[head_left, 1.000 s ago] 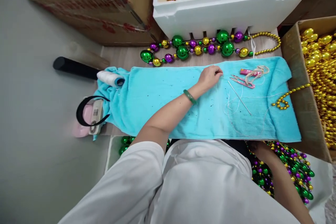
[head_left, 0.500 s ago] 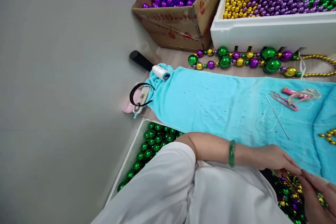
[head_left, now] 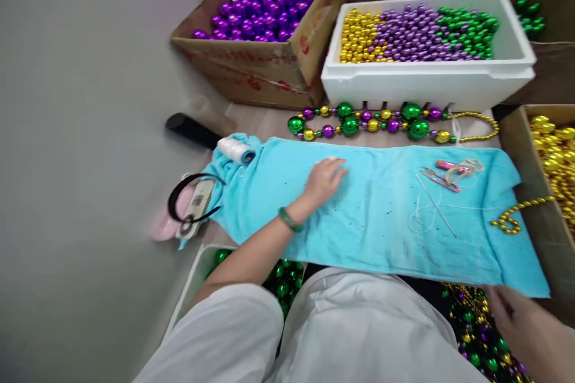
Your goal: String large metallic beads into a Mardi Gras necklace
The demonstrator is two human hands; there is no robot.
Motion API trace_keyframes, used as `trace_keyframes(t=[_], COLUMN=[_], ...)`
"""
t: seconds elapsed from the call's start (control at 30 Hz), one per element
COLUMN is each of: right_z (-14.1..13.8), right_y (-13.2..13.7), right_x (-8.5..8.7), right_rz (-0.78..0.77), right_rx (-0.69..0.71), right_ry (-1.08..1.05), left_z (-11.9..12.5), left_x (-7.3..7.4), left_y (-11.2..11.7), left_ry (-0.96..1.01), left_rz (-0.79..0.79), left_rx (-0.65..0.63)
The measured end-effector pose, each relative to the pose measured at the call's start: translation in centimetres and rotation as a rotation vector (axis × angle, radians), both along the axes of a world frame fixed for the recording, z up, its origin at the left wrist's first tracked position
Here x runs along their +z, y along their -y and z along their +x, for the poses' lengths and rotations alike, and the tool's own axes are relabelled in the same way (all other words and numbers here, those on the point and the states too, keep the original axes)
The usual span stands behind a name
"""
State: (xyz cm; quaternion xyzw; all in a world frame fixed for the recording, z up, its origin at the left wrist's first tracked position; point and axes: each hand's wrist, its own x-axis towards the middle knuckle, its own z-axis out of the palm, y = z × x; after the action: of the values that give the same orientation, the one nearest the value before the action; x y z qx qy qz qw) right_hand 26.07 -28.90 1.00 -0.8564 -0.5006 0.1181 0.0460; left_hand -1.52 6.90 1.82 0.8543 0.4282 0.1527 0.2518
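My left hand [head_left: 324,181], with a green bangle [head_left: 290,219] at its wrist, is over the left half of the turquoise towel [head_left: 377,191]. Its fingers are loosely bent with the thumb apart, and I see nothing held. Beside the towel's front right edge is my right hand [head_left: 521,317], blurred, its fingertips partly hidden; whether it grips anything is unclear. Below it lies a heap of mixed bead strings [head_left: 478,329]. On the towel are a long needle [head_left: 435,203], white thread, pink snips [head_left: 441,180], a pink tube [head_left: 447,165] and a gold bead strand [head_left: 507,224].
A strung bead necklace [head_left: 372,125] lies behind the towel. Further back stand a carton of purple beads [head_left: 245,72] and a white foam box [head_left: 426,81]. A thread spool [head_left: 233,150] and black headband [head_left: 173,203] sit left; a gold-bead carton [head_left: 523,149] stands right.
My left hand has left my right hand and swung forward and left onto the towel. My right hand stays near the towel's front right edge. The view has shifted, showing more at right.
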Motion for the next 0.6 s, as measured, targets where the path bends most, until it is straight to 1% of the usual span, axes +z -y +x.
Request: trace_keyframes(t=[0.03,0.07,0.1,0.13,0.17,0.2,0.23,0.27,0.3,0.37,0.43,0.5,0.57,0.6], right_z=[0.4,1.1,2.0,3.1,4.3,5.5,6.6,7.4,8.1,8.8,9.2,9.4,9.2,9.0], right_y=[-1.7,-3.9,-6.5,-9.3,-12.2,-15.1,-17.6,-19.7,-21.4,-23.4,-24.1,-24.5,-24.6,-24.7], right_x=[1.4,2.4,3.1,3.3,2.9,2.2,1.1,-0.1,-1.3,-3.4,-4.6,-4.8,-4.2,-3.6], right_rz=[0.026,0.100,0.178,0.285,0.349,0.386,0.393,0.359,0.326,0.301,0.315,0.339,0.342,0.334], right_rx=[0.017,0.007,-0.004,-0.034,-0.023,-0.004,0.018,0.053,0.054,0.020,-0.020,-0.038,-0.037,-0.033], right_ry=[0.049,0.074,0.077,0.083,0.054,0.020,-0.003,-0.025,-0.026,-0.006,0.008,0.000,-0.037,-0.060], left_z=[-1.4,-2.6,-3.6,-4.4,-5.0,-5.4,-5.7,-5.9,-6.0,-6.1,-5.9,-5.6,-5.1,-4.8], left_x=[-0.4,-0.8,-1.1,-1.4,-1.6,-1.8,-2.0,-2.1,-2.2,-2.4,-2.7,-3.0,-2.8,-2.4], left_y=[-1.8,-3.3,-4.5,-5.4,-5.9,-6.2,-6.3,-6.3,-6.1,-6.1,-6.5,-7.2,-7.7,-7.7], left_ry=[-0.094,-0.183,-0.272,-0.353,-0.414,-0.456,-0.483,-0.497,-0.504,-0.508,-0.508,-0.503,-0.510,-0.518], left_rz=[0.063,0.106,0.133,0.142,0.140,0.130,0.113,0.094,0.077,0.057,0.057,0.056,0.041,0.032], left_rx=[0.018,0.031,0.042,0.058,0.074,0.092,0.110,0.128,0.146,0.178,0.202,0.212,0.227,0.237])
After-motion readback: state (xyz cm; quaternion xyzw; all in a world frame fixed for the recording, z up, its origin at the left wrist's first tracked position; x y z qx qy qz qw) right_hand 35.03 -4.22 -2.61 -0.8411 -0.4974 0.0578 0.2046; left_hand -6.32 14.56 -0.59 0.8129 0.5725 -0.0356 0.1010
